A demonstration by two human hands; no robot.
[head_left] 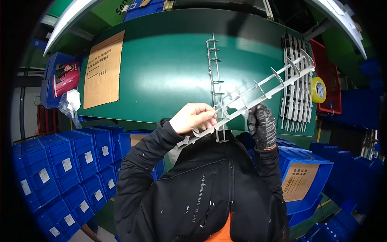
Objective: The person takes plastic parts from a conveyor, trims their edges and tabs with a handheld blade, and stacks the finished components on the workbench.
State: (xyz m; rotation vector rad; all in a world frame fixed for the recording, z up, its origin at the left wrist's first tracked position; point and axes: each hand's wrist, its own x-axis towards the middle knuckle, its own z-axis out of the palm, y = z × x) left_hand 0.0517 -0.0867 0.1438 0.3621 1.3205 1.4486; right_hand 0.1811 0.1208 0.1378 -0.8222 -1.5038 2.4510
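Note:
My bare left hand [195,117] pinches a long pale-grey ladder-like strip [278,88] with curved crosspieces. Slanting from near my body up to the right, the strip hangs over the table's near edge. My right hand [263,126], in a grey-and-black knitted glove, is just below the strip's middle with fingers curled; whatever is in them is hidden. A second, narrower ladder-like strip [218,82] lies lengthwise on the green table [165,60], partly behind my left hand. Several similar strips [296,92] lie side by side at the table's right end.
A flat cardboard sheet [104,72] lies on the table's left end. To the right are a yellow tape roll [319,89] and a red bin [329,72]. Stacked blue crates [76,153] stand at the left; a blue bin [322,177] is beside me at the right.

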